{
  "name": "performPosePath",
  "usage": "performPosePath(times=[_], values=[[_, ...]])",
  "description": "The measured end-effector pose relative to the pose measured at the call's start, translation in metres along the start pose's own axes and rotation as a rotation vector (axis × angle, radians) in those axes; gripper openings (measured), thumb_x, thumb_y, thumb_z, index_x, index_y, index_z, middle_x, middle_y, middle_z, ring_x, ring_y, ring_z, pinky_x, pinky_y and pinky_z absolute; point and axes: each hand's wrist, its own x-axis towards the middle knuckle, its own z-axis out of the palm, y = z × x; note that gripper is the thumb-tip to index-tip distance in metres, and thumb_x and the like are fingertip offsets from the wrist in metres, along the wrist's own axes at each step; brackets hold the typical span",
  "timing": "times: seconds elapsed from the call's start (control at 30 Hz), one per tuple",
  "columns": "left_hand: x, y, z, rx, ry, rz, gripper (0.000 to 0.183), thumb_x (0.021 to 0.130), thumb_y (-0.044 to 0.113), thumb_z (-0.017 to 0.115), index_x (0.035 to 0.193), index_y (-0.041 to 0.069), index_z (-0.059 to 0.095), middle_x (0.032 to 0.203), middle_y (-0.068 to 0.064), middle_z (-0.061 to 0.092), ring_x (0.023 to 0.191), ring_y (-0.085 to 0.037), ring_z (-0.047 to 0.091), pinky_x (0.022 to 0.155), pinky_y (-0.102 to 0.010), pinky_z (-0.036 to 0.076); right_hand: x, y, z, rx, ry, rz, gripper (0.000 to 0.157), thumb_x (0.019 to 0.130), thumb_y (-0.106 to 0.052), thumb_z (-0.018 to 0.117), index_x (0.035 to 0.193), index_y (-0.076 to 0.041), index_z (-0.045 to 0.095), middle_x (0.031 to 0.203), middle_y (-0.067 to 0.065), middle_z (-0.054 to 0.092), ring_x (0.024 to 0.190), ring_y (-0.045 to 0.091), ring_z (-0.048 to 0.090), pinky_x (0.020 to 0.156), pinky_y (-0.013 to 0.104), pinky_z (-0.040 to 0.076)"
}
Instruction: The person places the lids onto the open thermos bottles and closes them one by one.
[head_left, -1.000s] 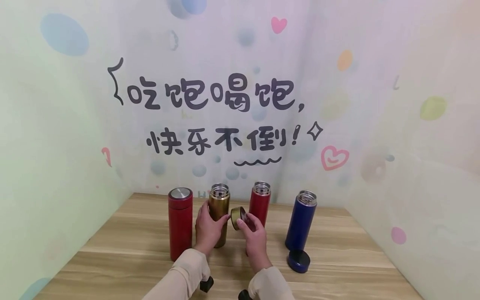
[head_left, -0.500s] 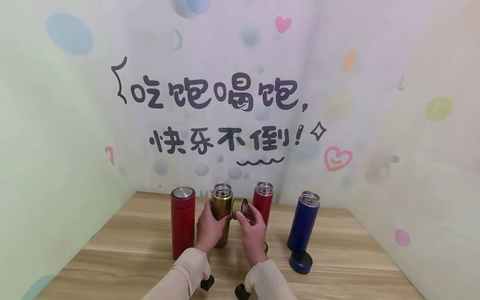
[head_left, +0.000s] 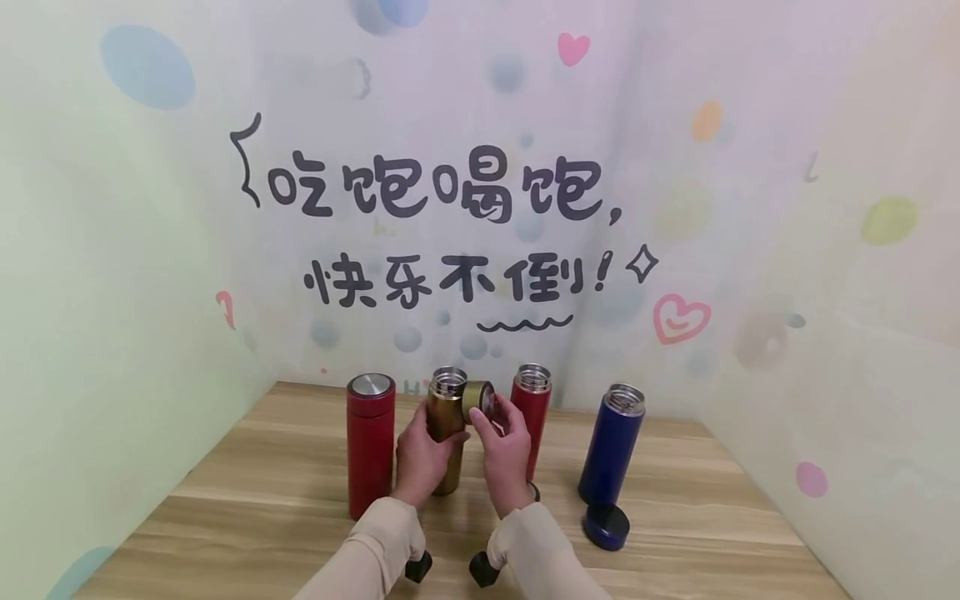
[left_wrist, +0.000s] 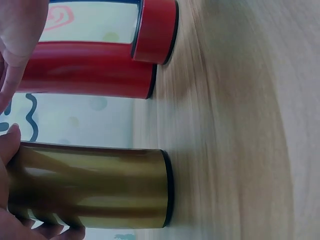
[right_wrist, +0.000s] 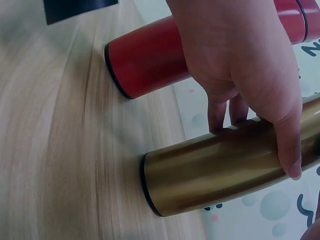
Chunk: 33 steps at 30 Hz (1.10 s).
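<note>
My left hand grips a gold thermos bottle, its thumb on the near right side and fingers round the far side. The bottle stands upright on the table, its steel mouth uncovered. In the right wrist view the left hand wraps the upper body of the same bottle. My right hand pinches a gold lid by its edge, thumb in front. Tipped on its side, the lid overlaps the bottle's neck on the right, just below the rim. Part of the right hand shows in the left wrist view.
A red thermos with its lid on stands left of the left hand. Behind the right hand is an uncovered red thermos, its red lid in front of it. Farther right stand an uncovered blue thermos and its blue lid.
The right hand has raised the gold lid and brought it left, up against the gold bottle's neck. The left hand keeps its grip on the bottle. The whole view has shifted slightly.
</note>
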Motion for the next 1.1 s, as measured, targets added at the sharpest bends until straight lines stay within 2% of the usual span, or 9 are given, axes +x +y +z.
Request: performPosePath(times=[0.23, 0.47, 0.63, 0.87, 1.1], values=[[0.002, -0.002, 0.003, 0.004, 0.004, 0.012, 0.076, 0.076, 0.029, 0.085, 0.138, 0.008, 0.047, 0.125, -0.017, 0.062, 0.109, -0.033, 0.062, 0.097, -0.052, 0.046, 0.004, -0.002, 0.002, -0.035, 0.026, -0.025, 0.059, 0.086, -0.035, 0.075, 0.133, -0.006, 0.055, 0.127, 0.011, 0.059, 0.115, 0.029, 0.057, 0.101, 0.044, 0.045], [0.002, -0.002, 0.002, -0.008, -0.013, 0.005, 0.077, 0.077, 0.029, 0.084, 0.140, 0.010, 0.046, 0.127, -0.016, 0.061, 0.110, -0.033, 0.061, 0.098, -0.053, 0.045, 0.010, -0.009, 0.005, -0.043, -0.018, -0.011, 0.064, 0.084, -0.044, 0.075, 0.133, -0.009, 0.054, 0.128, 0.008, 0.058, 0.117, 0.027, 0.055, 0.101, 0.044, 0.044], [0.001, -0.001, 0.000, -0.014, -0.017, 0.010, 0.076, 0.078, 0.028, 0.083, 0.141, 0.009, 0.045, 0.128, -0.017, 0.060, 0.111, -0.034, 0.060, 0.098, -0.054, 0.044, 0.014, -0.011, 0.007, -0.021, -0.031, -0.018, 0.062, 0.083, -0.043, 0.075, 0.130, -0.007, 0.054, 0.125, 0.009, 0.060, 0.115, 0.027, 0.057, 0.100, 0.043, 0.046], [0.000, -0.001, 0.000, -0.012, -0.023, 0.028, 0.075, 0.079, 0.027, 0.083, 0.141, 0.008, 0.045, 0.127, -0.017, 0.061, 0.109, -0.034, 0.061, 0.097, -0.054, 0.045, 0.017, -0.017, 0.009, 0.010, -0.004, -0.041, 0.063, 0.083, -0.040, 0.076, 0.131, -0.006, 0.054, 0.126, 0.010, 0.060, 0.114, 0.026, 0.057, 0.099, 0.042, 0.047], [0.001, -0.002, -0.002, -0.008, -0.028, 0.020, 0.074, 0.080, 0.029, 0.082, 0.141, 0.009, 0.044, 0.127, -0.016, 0.060, 0.111, -0.034, 0.060, 0.097, -0.055, 0.045, 0.020, -0.024, 0.016, 0.013, -0.067, -0.050, 0.065, 0.085, -0.042, 0.074, 0.138, -0.012, 0.051, 0.134, 0.007, 0.057, 0.120, 0.025, 0.055, 0.102, 0.039, 0.044]])
